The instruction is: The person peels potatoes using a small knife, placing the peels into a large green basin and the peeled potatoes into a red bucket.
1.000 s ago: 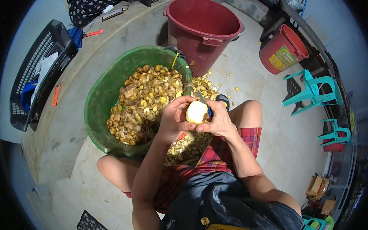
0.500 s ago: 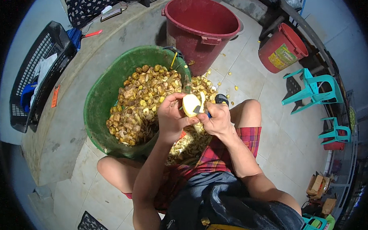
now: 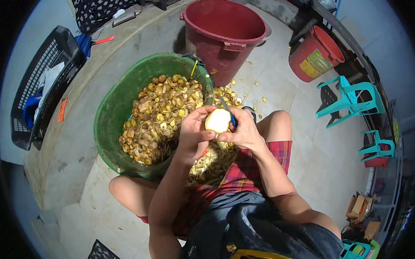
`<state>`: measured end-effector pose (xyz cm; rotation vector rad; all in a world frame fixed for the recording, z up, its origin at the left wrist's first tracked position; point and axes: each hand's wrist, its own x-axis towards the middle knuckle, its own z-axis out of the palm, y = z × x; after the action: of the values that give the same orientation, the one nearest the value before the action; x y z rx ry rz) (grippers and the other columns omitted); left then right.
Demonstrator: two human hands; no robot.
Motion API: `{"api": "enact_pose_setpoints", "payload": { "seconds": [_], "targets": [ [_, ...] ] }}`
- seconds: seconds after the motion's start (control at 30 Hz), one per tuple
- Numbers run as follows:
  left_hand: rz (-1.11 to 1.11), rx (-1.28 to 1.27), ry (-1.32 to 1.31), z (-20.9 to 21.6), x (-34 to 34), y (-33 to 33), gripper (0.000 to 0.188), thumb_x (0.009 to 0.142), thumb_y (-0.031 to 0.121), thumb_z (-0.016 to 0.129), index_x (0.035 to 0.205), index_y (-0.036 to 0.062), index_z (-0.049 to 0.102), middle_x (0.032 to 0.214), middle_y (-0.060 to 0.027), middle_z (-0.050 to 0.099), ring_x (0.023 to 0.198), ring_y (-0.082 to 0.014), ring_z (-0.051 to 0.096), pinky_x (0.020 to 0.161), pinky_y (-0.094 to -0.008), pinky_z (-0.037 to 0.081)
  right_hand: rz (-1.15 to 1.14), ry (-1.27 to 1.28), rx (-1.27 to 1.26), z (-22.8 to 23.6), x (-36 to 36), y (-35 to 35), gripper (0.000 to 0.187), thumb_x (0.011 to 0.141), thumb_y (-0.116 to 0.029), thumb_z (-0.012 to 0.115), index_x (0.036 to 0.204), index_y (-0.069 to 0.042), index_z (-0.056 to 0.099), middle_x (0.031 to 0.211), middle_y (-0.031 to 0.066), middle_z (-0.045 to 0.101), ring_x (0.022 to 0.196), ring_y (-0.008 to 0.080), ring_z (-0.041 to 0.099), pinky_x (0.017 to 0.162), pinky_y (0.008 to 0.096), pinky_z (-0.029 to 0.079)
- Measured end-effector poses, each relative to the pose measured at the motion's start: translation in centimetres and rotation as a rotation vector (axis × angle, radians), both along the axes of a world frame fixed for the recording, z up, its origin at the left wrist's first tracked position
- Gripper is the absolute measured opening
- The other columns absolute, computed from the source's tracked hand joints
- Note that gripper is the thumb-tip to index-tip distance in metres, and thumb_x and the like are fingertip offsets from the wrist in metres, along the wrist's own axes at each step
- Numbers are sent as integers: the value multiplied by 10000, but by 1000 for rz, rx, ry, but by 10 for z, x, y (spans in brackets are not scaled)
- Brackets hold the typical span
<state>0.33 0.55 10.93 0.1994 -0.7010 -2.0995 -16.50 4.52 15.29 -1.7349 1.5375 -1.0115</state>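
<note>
Between my hands, over my lap, is a pale yellow peeled potato (image 3: 217, 120). My left hand (image 3: 192, 133) is closed on it from the left side, thumb at its near edge. My right hand (image 3: 245, 132) grips a small knife (image 3: 224, 104) with a blue handle and dark blade, which points up and away beside the potato. The right thumb rests at the potato's lower edge. Below my hands, a heap of pale peelings (image 3: 208, 165) lies between my legs. Left of it, a big green tub (image 3: 105, 115) holds many brown and yellowish potatoes (image 3: 157, 116) mixed with peelings.
A large dark red bin (image 3: 204, 43) stands beyond the tub, and a smaller red bucket (image 3: 315, 55) farther right. Teal plastic chairs (image 3: 352, 97) line the right side. On the left, a black crate (image 3: 48, 80) rests on a concrete ledge (image 3: 75, 129). Scraps (image 3: 264, 99) dot the tiled floor.
The knife blade has moved off the potato and now points away beyond it. A peel strip that stood up from the potato no longer shows. The potato has turned, its pale face upward.
</note>
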Motion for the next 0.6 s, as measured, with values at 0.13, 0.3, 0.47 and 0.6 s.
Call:
{"api": "enact_pose_setpoints", "payload": {
  "seconds": [0.13,0.3,0.47,0.6],
  "targets": [
    [-29,3,7,-3,-3,0,681,642,17,805,1232,-42,472,1150,-124,555,1067,-215,579,951,-338,479,0,-24,2,2,-1,1,652,569,-570,815,876,-15,662,620,42,557,559,146,496,537,321,407],
    [6,-7,76,-3,-13,6,657,646,-50,779,1226,-35,471,1158,-128,552,1063,-229,581,951,-358,494,-13,-104,-105,-10,-4,1,611,591,-539,816,878,-20,669,611,62,574,558,143,526,537,316,431],
    [137,-53,61,-1,-14,5,646,651,-122,746,1218,-26,452,1156,-125,541,1072,-230,573,931,-367,517,-78,84,-292,-20,0,1,522,783,-522,703,755,-9,613,508,144,508,457,288,544,472,359,431],
    [218,-54,-18,-5,-15,6,627,666,-126,737,1208,-23,439,1157,-119,519,1080,-221,562,919,-350,519,-155,256,-355,-24,2,2,556,869,-531,600,677,-10,557,483,162,488,468,347,545,467,384,434]
  ]
}}
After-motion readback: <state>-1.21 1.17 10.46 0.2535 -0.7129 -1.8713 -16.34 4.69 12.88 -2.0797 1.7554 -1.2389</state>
